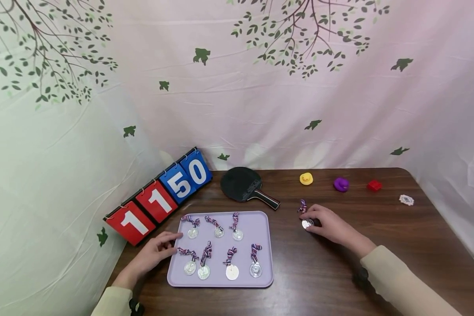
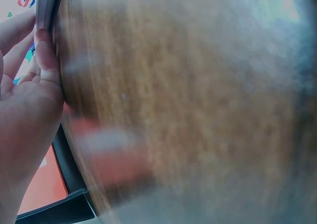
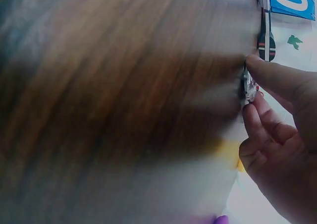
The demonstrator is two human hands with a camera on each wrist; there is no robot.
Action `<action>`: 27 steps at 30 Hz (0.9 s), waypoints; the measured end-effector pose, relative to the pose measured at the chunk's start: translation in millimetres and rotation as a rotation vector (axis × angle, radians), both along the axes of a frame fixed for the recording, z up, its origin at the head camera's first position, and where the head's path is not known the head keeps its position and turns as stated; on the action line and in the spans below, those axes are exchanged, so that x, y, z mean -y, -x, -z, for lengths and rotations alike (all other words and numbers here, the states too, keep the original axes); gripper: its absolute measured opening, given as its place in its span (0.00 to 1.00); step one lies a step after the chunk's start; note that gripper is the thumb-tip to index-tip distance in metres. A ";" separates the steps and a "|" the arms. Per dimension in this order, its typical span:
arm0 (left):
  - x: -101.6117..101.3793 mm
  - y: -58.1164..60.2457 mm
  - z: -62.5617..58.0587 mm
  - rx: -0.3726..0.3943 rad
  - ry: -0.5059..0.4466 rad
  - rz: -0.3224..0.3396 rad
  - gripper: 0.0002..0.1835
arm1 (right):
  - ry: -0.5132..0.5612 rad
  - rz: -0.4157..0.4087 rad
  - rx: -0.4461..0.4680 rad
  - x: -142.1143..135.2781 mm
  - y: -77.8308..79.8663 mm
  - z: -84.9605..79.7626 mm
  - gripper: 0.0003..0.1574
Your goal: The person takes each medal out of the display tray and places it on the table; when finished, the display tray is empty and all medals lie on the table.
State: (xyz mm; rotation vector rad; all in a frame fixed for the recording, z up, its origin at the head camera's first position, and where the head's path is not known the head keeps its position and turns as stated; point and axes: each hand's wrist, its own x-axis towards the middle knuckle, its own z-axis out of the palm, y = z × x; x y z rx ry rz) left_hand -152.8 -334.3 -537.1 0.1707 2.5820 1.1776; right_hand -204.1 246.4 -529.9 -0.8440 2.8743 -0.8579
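My right hand (image 1: 325, 224) pinches a silver medal (image 1: 307, 223) by its edges, over the table right of the tray. Its striped ribbon (image 1: 302, 206) trails out beyond the fingers. Close up in the right wrist view, the medal (image 3: 250, 86) shows nearly edge-on between thumb and fingertips. At the lilac tray's (image 1: 267, 281) left rim, my left hand (image 1: 152, 253) touches the edge with fingers and thumb apart. Several more medals with red, white and blue knotted ribbons lie on that tray in two rows, among them one medal (image 1: 255, 269) at the lower right.
A flip scoreboard (image 1: 156, 202) showing 1, 1, 5, 0 leans along the left side. Behind the tray lies a black table tennis paddle (image 1: 241, 184). Toward the back right are a yellow duck (image 1: 306, 178), a purple duck (image 1: 341, 184), a red block (image 1: 374, 186) and a white chip (image 1: 406, 200).
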 end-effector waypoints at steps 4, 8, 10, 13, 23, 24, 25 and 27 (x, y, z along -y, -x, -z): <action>-0.7 0.5 0.1 0.003 0.003 -0.002 0.22 | -0.011 -0.014 -0.044 1.2 -1.5 -1.8 0.20; -1.2 1.3 -0.4 0.007 -0.005 0.000 0.22 | -0.013 0.002 -0.150 6.3 -6.5 -2.8 0.20; -1.2 1.5 -0.4 0.010 -0.006 -0.001 0.22 | -0.014 0.000 -0.204 15.0 -11.2 -4.2 0.19; -0.9 1.5 -0.5 0.014 0.000 -0.008 0.22 | 0.000 -0.051 -0.244 38.0 -22.4 -9.8 0.17; -2.4 0.7 -1.4 0.019 0.012 -0.014 0.23 | -0.004 -0.344 -0.230 129.0 -79.0 -22.9 0.14; -2.3 0.8 -1.0 0.020 0.012 -0.015 0.23 | -0.018 -0.352 -0.233 135.2 -83.3 -22.4 0.14; -2.1 0.9 -0.6 0.021 0.011 -0.016 0.23 | -0.031 -0.356 -0.241 140.7 -87.0 -21.6 0.15; -1.7 1.0 0.1 0.024 0.005 -0.020 0.23 | -0.068 -0.347 -0.266 149.6 -93.0 -18.5 0.16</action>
